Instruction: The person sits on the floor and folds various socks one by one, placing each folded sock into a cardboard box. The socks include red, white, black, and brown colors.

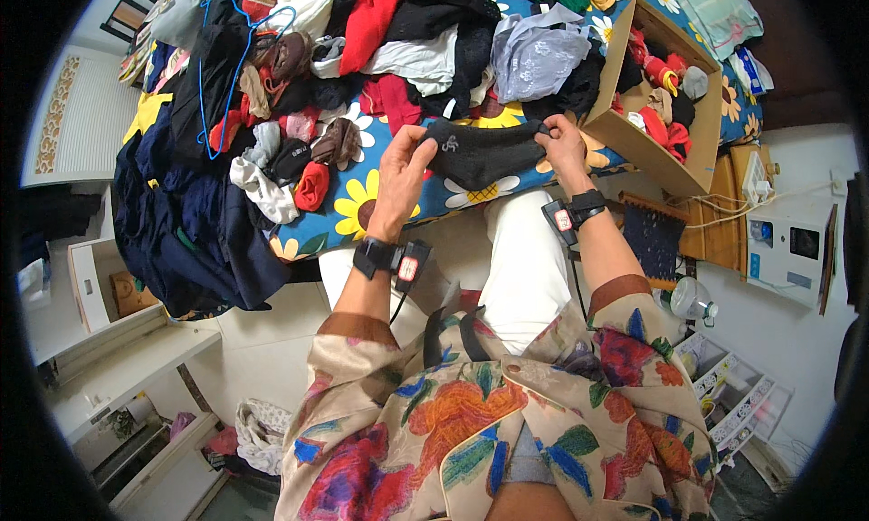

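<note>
A dark grey sock [483,153] with a small light motif is stretched sideways between my two hands, just over the edge of a bed with a blue sunflower-print sheet [424,198]. My left hand [405,164] pinches its left end between thumb and fingers. Its right end is held by my right hand [565,147]. To the right of that hand stands an open cardboard box [689,171] containing several rolled socks [655,124] in red, black, grey and tan. Left of my left hand lie loose socks, among them a white one [261,192] and a red one [312,187].
Heaped clothes cover the bed's far side, including a red garment [370,22] and a lavender one [540,52]. Blue wire hangers [234,80] rest on the left pile. Dark navy clothing [197,229] drapes over the bed's left edge. Right are a plastic bottle [692,298] and a drawer rack [730,385].
</note>
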The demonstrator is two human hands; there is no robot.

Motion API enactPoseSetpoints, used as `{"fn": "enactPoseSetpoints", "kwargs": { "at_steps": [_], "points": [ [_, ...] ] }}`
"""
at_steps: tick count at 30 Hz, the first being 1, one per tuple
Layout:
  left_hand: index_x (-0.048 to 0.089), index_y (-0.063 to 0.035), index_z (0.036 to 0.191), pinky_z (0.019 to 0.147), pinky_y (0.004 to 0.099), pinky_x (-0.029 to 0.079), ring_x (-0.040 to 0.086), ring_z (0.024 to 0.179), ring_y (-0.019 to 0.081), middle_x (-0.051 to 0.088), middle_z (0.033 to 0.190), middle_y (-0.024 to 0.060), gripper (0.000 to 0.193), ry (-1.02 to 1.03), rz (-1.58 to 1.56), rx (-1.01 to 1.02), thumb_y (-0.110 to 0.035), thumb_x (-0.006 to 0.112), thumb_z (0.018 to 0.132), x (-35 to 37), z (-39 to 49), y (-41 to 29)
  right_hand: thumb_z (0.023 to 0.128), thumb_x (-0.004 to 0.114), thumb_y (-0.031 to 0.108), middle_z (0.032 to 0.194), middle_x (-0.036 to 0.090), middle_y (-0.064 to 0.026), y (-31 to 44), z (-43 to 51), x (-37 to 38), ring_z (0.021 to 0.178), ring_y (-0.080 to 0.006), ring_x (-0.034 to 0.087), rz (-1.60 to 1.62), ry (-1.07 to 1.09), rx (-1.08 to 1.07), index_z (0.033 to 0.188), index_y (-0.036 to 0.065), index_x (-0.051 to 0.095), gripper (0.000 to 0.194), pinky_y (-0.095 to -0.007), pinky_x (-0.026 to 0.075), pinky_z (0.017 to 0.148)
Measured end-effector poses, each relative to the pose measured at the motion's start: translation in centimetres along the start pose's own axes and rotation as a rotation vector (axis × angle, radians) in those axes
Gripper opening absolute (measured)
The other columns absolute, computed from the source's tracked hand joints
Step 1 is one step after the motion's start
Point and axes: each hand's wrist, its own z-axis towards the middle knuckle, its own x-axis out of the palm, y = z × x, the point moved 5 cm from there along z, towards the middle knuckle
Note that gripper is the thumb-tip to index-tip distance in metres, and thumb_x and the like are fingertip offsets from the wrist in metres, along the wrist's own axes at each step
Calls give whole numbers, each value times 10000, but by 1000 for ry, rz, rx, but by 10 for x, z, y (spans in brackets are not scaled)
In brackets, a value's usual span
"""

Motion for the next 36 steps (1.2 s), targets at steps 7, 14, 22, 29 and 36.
{"fn": "enactPoseSetpoints", "kwargs": {
  "at_steps": [7,14,22,29,36],
  "points": [
    [685,-44,1071,743,400,473,558,841,301,631,870,123,213,-70,1041,173,-185,689,912,-5,5,-1,744,797,86,713,548,-1,-1,2,-1,683,-151,538,-118,-49,-15,952,76,645,258,-337,440,635],
    [687,-70,1049,766,422,468,581,879,302,637,944,134,161,75,798,413,-88,671,890,4,0,-14,760,780,55,712,492,40,-3,2,-1,670,-99,480,-129,-58,-10,954,63,628,246,-287,408,611],
    [603,-115,1267,1002,496,378,513,1162,304,595,1177,112,454,-56,1047,513,-32,655,823,25,-15,-4,748,788,83,724,487,42,6,-2,-3,677,-101,478,-106,-66,-21,943,69,633,250,-286,404,621],
    [418,-279,1516,1077,772,159,199,1521,286,224,1643,111,613,308,1525,254,-459,568,950,47,-31,31,750,799,88,750,552,-7,-5,1,-1,692,-152,531,-13,-11,80,974,57,640,276,-320,450,646],
    [525,11,1290,1019,485,365,450,1248,380,485,1380,176,458,-224,1034,393,-95,679,872,2,-3,23,798,696,116,836,598,-51,-10,-16,-9,710,-140,583,482,-143,192,988,24,604,230,-285,487,587]
  ]
}}
